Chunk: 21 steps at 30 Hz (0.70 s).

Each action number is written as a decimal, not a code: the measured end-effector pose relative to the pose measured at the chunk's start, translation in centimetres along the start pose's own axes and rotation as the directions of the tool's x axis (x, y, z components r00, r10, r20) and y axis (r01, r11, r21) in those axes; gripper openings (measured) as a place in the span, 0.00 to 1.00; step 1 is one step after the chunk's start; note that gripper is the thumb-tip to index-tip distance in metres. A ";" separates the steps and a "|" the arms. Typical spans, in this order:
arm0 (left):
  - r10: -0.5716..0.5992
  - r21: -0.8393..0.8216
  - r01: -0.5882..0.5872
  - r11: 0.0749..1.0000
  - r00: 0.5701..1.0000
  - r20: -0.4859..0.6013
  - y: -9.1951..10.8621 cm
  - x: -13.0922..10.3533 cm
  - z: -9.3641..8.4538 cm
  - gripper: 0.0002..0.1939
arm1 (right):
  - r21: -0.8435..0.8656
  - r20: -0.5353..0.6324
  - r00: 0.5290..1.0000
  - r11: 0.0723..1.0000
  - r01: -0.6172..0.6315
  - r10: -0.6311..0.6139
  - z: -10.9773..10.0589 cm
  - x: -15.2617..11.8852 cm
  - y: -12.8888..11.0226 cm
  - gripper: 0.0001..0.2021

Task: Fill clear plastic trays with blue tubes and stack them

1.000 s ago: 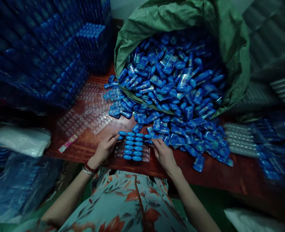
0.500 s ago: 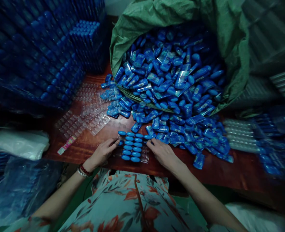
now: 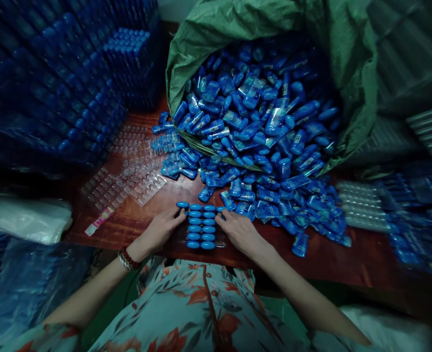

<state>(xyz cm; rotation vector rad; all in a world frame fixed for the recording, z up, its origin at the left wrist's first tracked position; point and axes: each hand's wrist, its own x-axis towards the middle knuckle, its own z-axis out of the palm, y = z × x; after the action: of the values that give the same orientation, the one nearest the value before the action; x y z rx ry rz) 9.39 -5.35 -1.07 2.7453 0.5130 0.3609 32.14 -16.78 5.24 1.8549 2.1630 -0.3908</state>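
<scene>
Two side-by-side columns of small blue bottles (image 3: 202, 229), their oval caps facing up, stand at the table's front edge. Part of a clear plastic tray (image 3: 221, 240) shows beside their lower right. My left hand (image 3: 162, 226) is closed in a pinch at the upper left of the columns, on a single blue bottle (image 3: 183, 204). At the opposite side my right hand (image 3: 239, 228) pinches another blue bottle (image 3: 220, 209), its fingers against the right column. My fingers partly hide both held bottles.
A green sack (image 3: 208, 27) spills a heap of blue bottles (image 3: 260, 122) across the table. Clear moulded trays (image 3: 142, 178) and a pink strip (image 3: 99, 220) lie left. Stacked packs of bottles (image 3: 128, 63) rise behind them. A ridged tray (image 3: 362, 205) sits right.
Both hands have closed in on the columns, my right hand moving left and my left hand slightly right. The two held bottles are nearer the columns, which now stand more evenly aligned.
</scene>
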 end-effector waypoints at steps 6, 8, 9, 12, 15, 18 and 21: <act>0.043 0.193 -0.022 0.981 0.993 -0.107 0.6 0.5 -1.7 0.15 | 0.064 -0.261 0.959 0.994 -0.093 0.107 2.0 -1.6 1.0 0.15; -0.026 0.179 0.056 0.982 0.986 -0.164 0.6 1.7 -2.5 0.13 | 0.164 -0.351 0.889 0.954 -0.252 0.295 2.6 -1.7 2.0 0.15; -0.085 0.159 0.112 0.981 0.983 -0.165 0.5 2.9 -2.9 0.14 | 0.208 -0.355 0.847 0.916 -0.342 0.397 2.8 -1.5 2.5 0.16; -0.264 0.173 0.256 0.951 0.964 0.022 0.3 7.8 -3.2 0.19 | 0.223 -0.247 0.785 0.822 -0.524 0.568 2.9 0.1 3.6 0.18; -0.364 0.249 0.288 0.925 0.862 0.354 0.5 12.9 -2.4 0.19 | 0.162 -0.130 0.817 0.826 -0.541 0.561 2.8 2.0 4.0 0.18; -0.349 0.242 0.259 0.935 0.789 0.505 1.1 15.9 -1.3 0.20 | 0.208 -0.128 0.832 0.835 -0.509 0.539 3.4 2.7 4.2 0.16; -0.303 0.192 0.237 0.952 0.807 0.507 1.1 16.5 -0.5 0.15 | 0.377 -0.257 0.796 0.815 -0.440 0.548 4.7 1.7 4.5 0.13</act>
<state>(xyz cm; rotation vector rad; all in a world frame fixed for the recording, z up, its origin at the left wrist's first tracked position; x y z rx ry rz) 24.52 0.19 2.89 2.6564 0.7701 -0.5115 36.42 -16.25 0.12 2.7616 1.7520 -0.2915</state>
